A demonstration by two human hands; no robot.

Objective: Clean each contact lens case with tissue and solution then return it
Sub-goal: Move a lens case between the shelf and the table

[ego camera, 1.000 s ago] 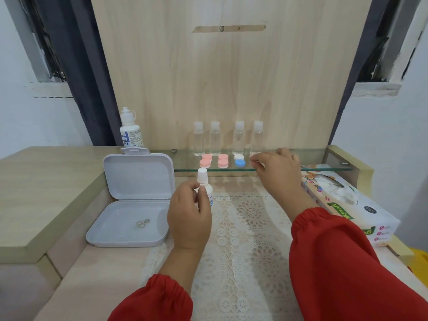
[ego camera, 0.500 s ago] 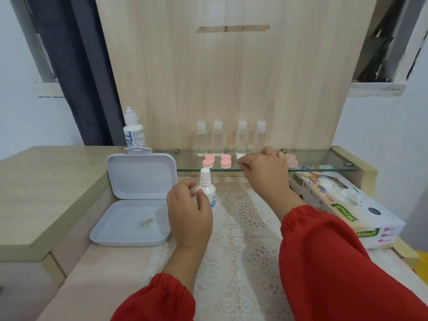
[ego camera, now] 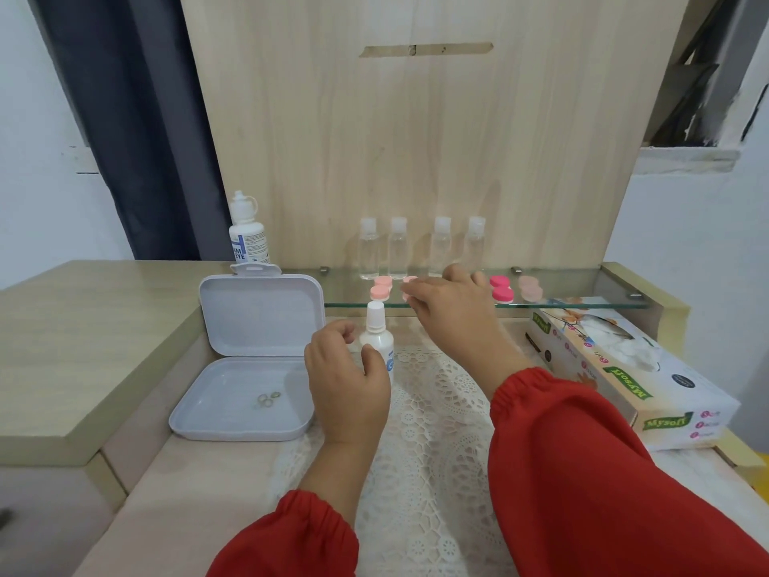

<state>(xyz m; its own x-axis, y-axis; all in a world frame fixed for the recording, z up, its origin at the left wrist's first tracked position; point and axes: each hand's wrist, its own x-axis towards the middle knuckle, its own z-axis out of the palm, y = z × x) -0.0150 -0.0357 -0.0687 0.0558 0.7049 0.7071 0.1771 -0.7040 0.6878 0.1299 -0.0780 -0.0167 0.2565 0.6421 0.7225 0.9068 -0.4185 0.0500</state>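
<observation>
I see my left hand (ego camera: 347,378) with curled fingers just beside the little white bottle (ego camera: 378,347) (not holding it), my right hand (ego camera: 451,306) pinching a pink lens case (ego camera: 410,287) on the glass shelf (ego camera: 582,291), tissue box (ego camera: 624,368) near.

A glass shelf (ego camera: 582,304) ran along the back panel, above the table (ego camera: 199,485). Four small bottles (ego camera: 420,247) stood in a row at the shelf's rear. Contact lens cases sat in front of them: one pair (ego camera: 380,288) at left, one (ego camera: 501,288) right of centre, another (ego camera: 530,287) just beside it further right. A larger bottle (ego camera: 246,233) stood left of the shelf, behind an open box (ego camera: 249,368). Small rings (ego camera: 268,398) lay in the box's lower half. A dropper bottle (ego camera: 376,339) stood upright on the lace mat (ego camera: 437,451), right of the box. A tissue box (ego camera: 624,368) lay at right, under the shelf's end.
</observation>
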